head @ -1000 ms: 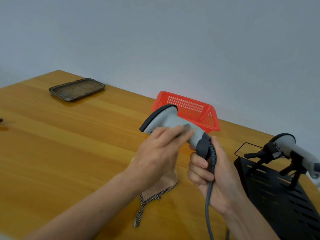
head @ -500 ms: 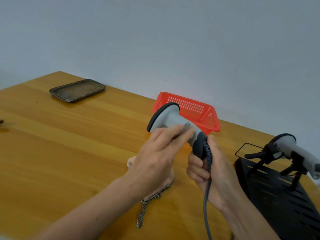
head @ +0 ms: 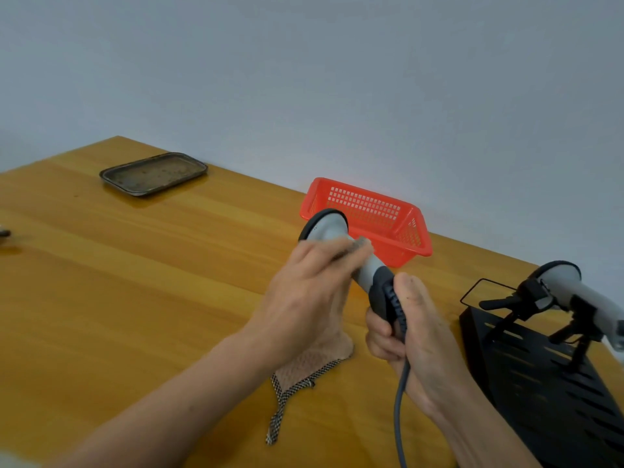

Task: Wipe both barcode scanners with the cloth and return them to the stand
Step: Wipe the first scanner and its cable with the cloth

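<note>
A grey barcode scanner [head: 329, 226] with a dark rim is held in the air above the wooden table, head pointing away to the upper left. My right hand [head: 410, 327] grips its dark handle base, where a grey cable [head: 400, 410] hangs down. My left hand [head: 309, 295] presses a beige cloth with a checked border [head: 305, 373] against the scanner's body; the cloth hangs under my palm down to the table. A second grey scanner [head: 574, 288] rests in the clamps of the black stand [head: 547, 393] at the right.
A red plastic basket [head: 410, 231] stands just behind the held scanner near the wall. A dark metal tray [head: 153, 173] lies at the far left of the table [head: 118, 282]. A small dark object [head: 4, 234] sits at the left edge.
The held scanner's head has swung further away from me, and my left hand with the cloth has slid along its body towards the handle. The scanner on the stand has not moved.
</note>
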